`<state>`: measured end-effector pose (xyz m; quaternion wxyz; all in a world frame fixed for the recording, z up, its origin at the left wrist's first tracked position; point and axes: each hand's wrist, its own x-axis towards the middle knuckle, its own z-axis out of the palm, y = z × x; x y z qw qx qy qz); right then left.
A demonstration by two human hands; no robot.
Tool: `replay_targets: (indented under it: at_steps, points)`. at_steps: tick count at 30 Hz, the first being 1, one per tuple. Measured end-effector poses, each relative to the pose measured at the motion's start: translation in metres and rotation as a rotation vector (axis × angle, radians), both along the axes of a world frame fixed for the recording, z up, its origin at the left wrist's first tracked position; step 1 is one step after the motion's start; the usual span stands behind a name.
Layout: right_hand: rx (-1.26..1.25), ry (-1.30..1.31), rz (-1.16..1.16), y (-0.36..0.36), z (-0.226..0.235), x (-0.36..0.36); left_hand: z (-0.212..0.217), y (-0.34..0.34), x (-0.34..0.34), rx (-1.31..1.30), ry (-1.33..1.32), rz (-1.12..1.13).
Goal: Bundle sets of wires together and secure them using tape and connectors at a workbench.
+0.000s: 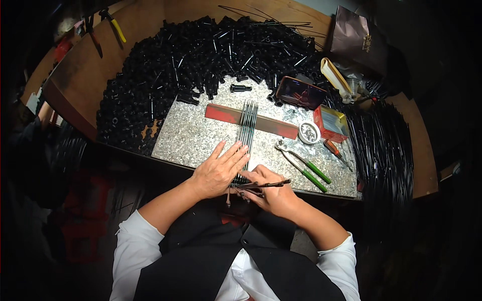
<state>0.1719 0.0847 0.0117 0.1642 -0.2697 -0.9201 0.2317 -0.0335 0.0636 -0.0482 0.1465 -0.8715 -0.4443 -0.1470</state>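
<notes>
Thin, shiny metal rods [248, 123], side by side in a narrow row, lie across a flat red-brown bar [278, 125] on the speckled board. My left hand [217, 173] rests flat over the near part of the rods, its fingers stretched out. By the board's front edge, my right hand [277, 195] is closed around the near ends of the rods. Dark, thin jointed pieces [271, 184] stick out past its fingers, toward the right and downward. Exactly how the fingers grip is partly hidden.
A large heap of black tubular parts [201, 50] curves behind the speckled board [186, 135]. To the right are green-handled pincers [309, 170], a white cup [309, 133], a red box [331, 123], a screwdriver [337, 153], a phone [301, 93] and bundled black rods [384, 145].
</notes>
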Motion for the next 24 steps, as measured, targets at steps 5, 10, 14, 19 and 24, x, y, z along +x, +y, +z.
replay_targets:
  at_steps: [5,10,14,19,24]
  points:
    - [0.039,0.172,0.046,-0.002,-0.022,0.0,-0.002,-0.002,0.0,-0.057,-0.156,-0.023]
    - [-0.025,0.215,0.059,-0.003,-0.019,-0.001,0.003,-0.004,-0.003,-0.124,-0.131,-0.06]
    - [-0.129,0.208,0.077,-0.003,-0.017,-0.002,0.009,-0.003,0.002,-0.107,-0.1,-0.056]
    - [-0.146,0.228,0.08,0.005,-0.004,0.011,0.009,0.0,0.004,-0.183,-0.11,-0.06]
    - [0.13,0.228,-0.099,0.051,0.023,0.04,0.006,-0.001,0.005,-0.196,-0.192,-0.028]
